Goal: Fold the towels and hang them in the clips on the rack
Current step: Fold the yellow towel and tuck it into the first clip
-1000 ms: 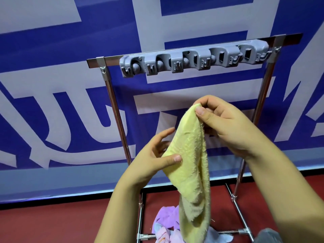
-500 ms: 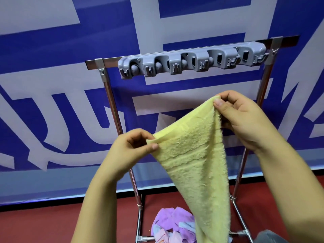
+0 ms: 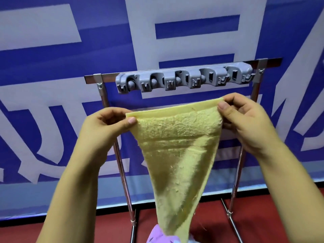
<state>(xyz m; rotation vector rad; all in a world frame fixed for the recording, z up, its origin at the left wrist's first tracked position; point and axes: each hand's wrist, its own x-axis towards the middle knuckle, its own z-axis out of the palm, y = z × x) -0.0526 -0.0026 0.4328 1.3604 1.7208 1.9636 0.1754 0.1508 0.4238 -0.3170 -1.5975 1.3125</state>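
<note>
Head view: the yellow towel (image 3: pixel 177 146) is stretched out just below the grey clip strip (image 3: pixel 184 78) on the metal rack (image 3: pixel 103 95), not touching it. The left hand (image 3: pixel 103 127) pinches the towel's upper left corner between thumb and curled fingers; the right hand (image 3: pixel 245 120) pinches the upper right corner, slightly higher and closer to the strip. The top edge runs taut between them, while the body narrows to a point hanging well below the strip, near a heap of lilac and pale cloths (image 3: pixel 159 235) at the foot of the rack.

The step in hand looks like opening the towel for folding — no clip holds anything yet. To do it well, the person should probably level the two corners so the edge lies parallel to the strip, let the twisted lower part drop flat, then bring corner to corner cleanly. Both pinches should stay firm; a loose one risks a crooked fold — and a thick, uneven edge may seat poorly in a clip.
</note>
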